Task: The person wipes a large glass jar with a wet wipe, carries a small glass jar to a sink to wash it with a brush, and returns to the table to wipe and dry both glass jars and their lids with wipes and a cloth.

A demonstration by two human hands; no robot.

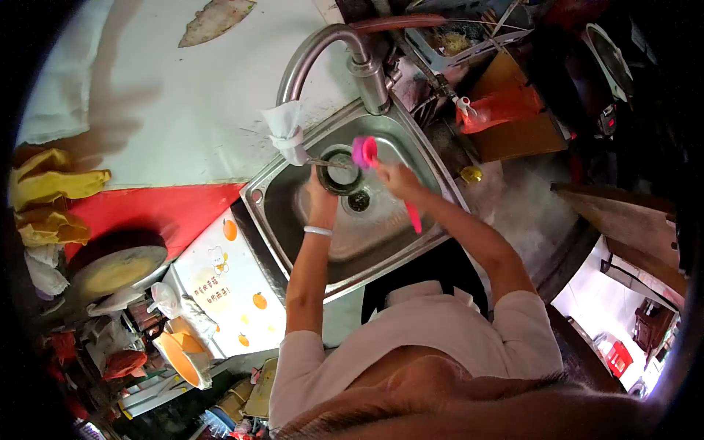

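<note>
My left hand, with a white bangle at its wrist, is closed on the near left edge of a small round bowl above the sink. The bowl has a dark rim. Its exact material is hard to make out. In my right hand is a pink-handled brush with a purple head, held just right of the bowl. Water comes from the steel faucet, whose spout end is wrapped in a white cloth or plastic, toward the bowl.
The steel sink has a drain below the bowl. A grey basket and a red plastic bag lie right of the faucet. Yellow cloths and a large pan are at the left.
</note>
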